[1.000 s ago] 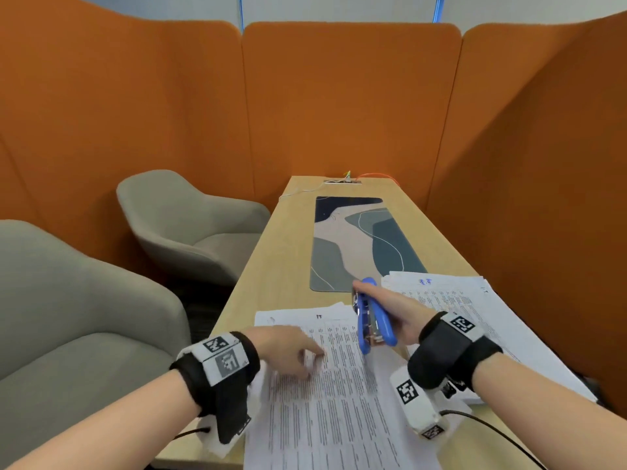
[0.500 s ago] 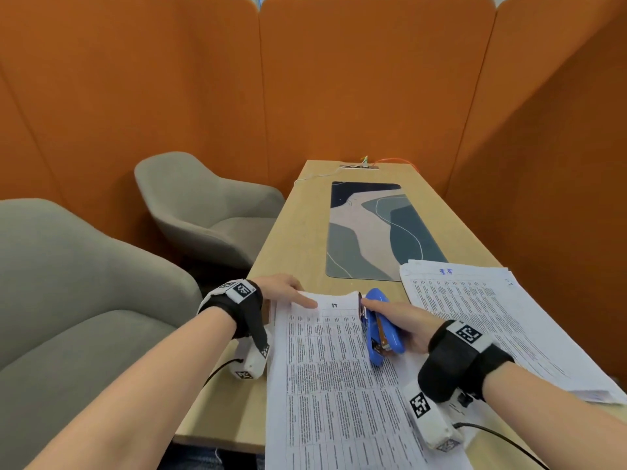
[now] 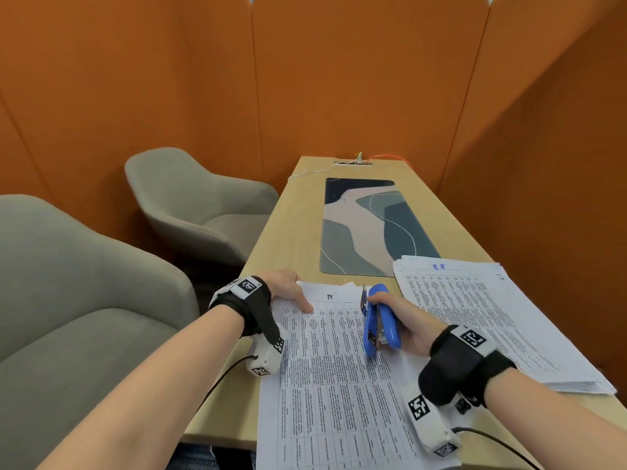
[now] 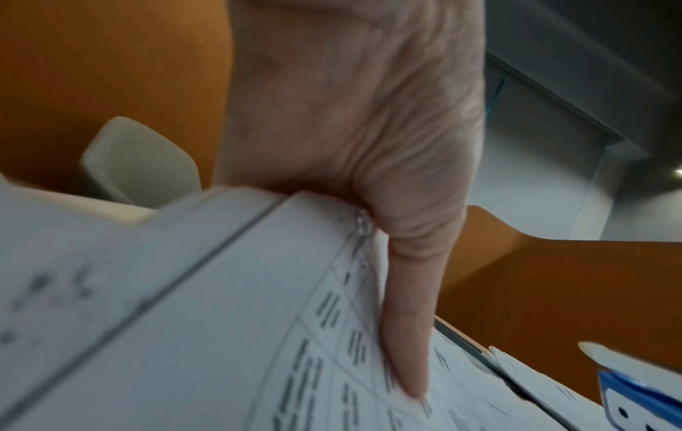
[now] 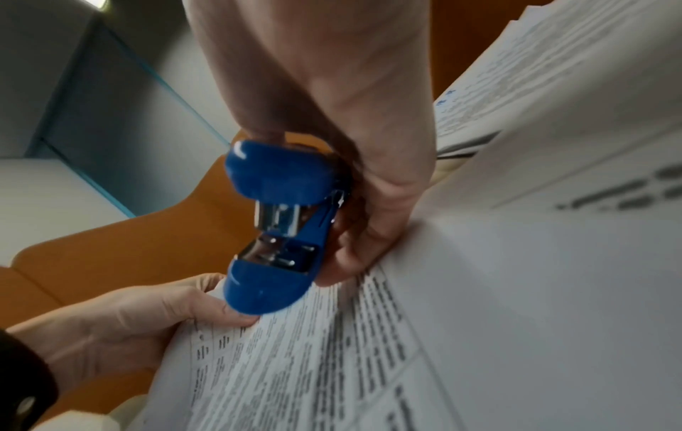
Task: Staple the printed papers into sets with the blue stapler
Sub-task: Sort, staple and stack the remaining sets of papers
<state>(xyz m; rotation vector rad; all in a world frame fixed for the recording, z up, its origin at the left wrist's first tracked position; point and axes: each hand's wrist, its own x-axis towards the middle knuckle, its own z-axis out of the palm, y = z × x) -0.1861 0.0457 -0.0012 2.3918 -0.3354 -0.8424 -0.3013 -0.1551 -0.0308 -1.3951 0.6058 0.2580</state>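
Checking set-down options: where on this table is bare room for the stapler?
Free: the wood strip left of the desk mat; the mat itself. Crowded: the near end, under the printed set, right-hand paper stack and both hands.

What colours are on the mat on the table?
The mat has dark navy, beige and teal-grey wavy shapes; the head view shows it best.

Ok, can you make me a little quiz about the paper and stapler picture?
1. True or false: the right hand holds the blue stapler.
2. Where does the left hand grip the front paper set: A top left corner, B bottom edge, C middle?
3. Fill in: the second paper pile lies to the person's ____.

Key: 1 true; 2 A; 3 right.
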